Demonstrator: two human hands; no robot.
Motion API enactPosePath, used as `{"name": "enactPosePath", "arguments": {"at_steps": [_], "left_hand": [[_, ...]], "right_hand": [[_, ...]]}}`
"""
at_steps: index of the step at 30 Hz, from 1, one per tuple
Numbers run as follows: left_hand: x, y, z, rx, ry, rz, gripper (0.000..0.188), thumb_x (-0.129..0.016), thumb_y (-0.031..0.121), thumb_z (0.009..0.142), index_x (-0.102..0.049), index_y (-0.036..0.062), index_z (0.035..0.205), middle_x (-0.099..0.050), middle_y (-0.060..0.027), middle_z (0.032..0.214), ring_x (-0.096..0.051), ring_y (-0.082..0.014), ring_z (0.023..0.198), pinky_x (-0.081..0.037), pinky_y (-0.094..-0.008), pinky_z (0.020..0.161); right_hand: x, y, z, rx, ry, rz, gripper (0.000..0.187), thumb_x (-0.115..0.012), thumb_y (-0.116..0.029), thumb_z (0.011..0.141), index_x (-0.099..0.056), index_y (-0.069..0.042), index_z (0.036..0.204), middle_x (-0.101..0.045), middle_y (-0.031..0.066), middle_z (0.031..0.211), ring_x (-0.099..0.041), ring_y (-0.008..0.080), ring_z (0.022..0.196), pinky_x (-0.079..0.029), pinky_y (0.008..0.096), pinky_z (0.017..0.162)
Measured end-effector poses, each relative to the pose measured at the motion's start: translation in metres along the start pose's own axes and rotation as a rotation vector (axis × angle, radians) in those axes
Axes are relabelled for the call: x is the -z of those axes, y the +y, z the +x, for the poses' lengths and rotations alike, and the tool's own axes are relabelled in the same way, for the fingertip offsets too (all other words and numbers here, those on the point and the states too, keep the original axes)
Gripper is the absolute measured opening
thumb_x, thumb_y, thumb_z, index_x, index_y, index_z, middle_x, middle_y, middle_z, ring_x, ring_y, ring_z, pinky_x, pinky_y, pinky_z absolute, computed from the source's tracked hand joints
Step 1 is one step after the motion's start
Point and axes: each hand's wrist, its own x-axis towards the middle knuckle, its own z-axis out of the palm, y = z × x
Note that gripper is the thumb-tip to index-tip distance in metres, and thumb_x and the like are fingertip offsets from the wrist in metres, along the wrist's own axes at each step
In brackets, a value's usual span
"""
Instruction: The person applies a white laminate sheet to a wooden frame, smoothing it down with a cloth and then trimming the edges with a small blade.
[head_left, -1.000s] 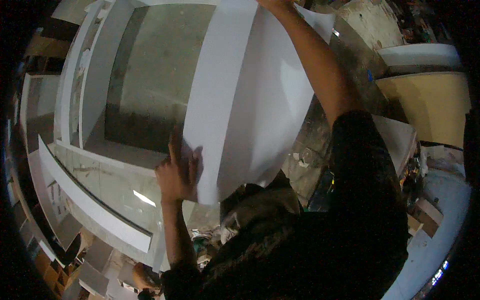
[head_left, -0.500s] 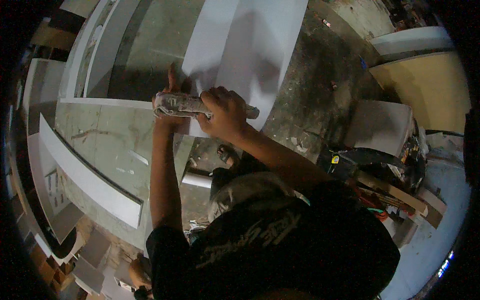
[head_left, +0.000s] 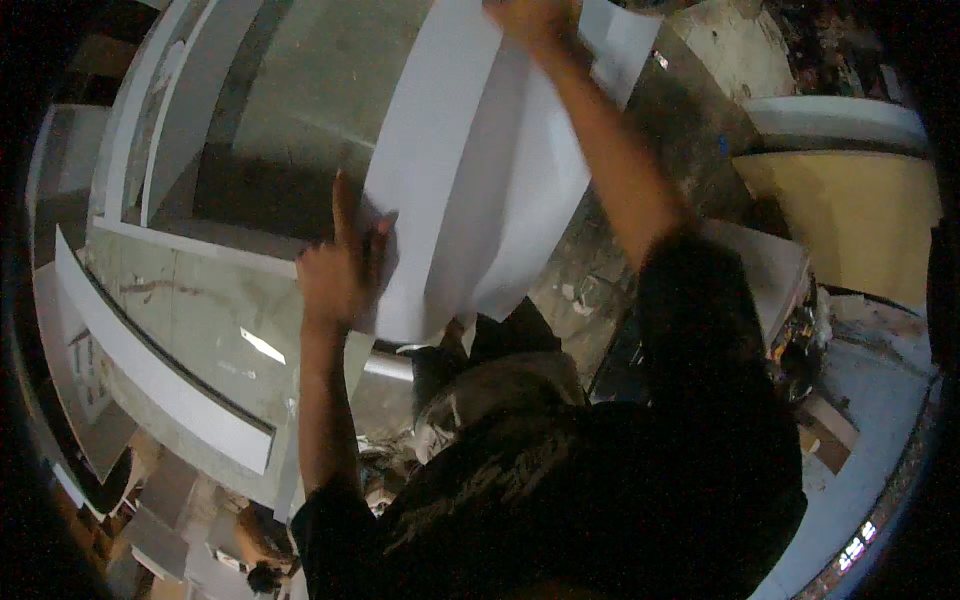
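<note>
A large white flexible sheet [head_left: 415, 160] lies on the greenish surface in front of me, its near end hanging toward my legs. At its left edge is my left hand [head_left: 340, 270], with the index finger stretched forward and the other fingers apart; nothing shows in it. My right hand [head_left: 535, 20] is far forward over the sheet, at the top of the view. Its fingers are partly cut off and dark, so what it grips, if anything, is hidden. The sheet's far right corner curls up beside my right forearm.
A white framed panel [head_left: 175, 110] lies at the far left, with a long white strip [head_left: 170, 365] nearer me. A small pale blade-like piece [head_left: 262, 345] rests on the green surface. Tan board [head_left: 840, 215] and grey board [head_left: 765, 265] stand right; another person partly shows lower left.
My right hand has left the left hand and moved forward to the top. The wrapped tool held between them is out of sight. The sheet's near end has come closer to me.
</note>
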Motion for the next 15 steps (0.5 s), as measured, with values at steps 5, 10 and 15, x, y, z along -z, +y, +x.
{"name": "enactPosePath", "arguments": {"at_steps": [5, 10, 15], "left_hand": [[-0.011, -0.023, -0.005, 0.132, -0.080, 0.151, 0.077, -0.055, 0.036, 0.094, -0.015, 0.0065, 0.153, -0.070, -0.0189, 0.088, -0.065, -0.0404, 0.064, -0.051, -0.0536, 0.060], [0.000, -0.006, 0.003, 0.146, -0.048, -0.102, 0.076, -0.056, 0.032, 0.094, -0.017, 0.0061, 0.153, -0.069, -0.0170, 0.078, -0.064, -0.0375, 0.058, -0.050, -0.0486, 0.056], [0.005, -0.001, 0.011, -0.019, 0.013, -0.090, 0.080, -0.061, 0.028, 0.091, -0.016, 0.0031, 0.153, -0.066, -0.0168, 0.066, -0.061, -0.0346, 0.049, -0.049, -0.0447, 0.047]], "right_hand": [[0.009, -0.076, -0.167, 0.192, 0.131, 0.165, 0.039, -0.078, -0.027, 0.069, -0.062, -0.005, 0.097, -0.067, 0.0163, 0.087, -0.066, 0.0363, 0.080, -0.052, 0.0443, 0.069], [-0.007, -0.044, -0.102, 0.078, 0.095, 0.223, 0.041, -0.078, -0.028, 0.066, -0.062, -0.005, 0.096, -0.066, 0.0153, 0.086, -0.065, 0.0393, 0.080, -0.052, 0.0471, 0.071], [-0.023, 0.066, 0.099, 0.236, 0.446, -0.102, 0.037, -0.066, -0.034, 0.086, -0.063, -0.001, 0.103, -0.065, 0.0245, 0.094, -0.062, 0.0430, 0.088, -0.050, 0.0493, 0.076]]}}
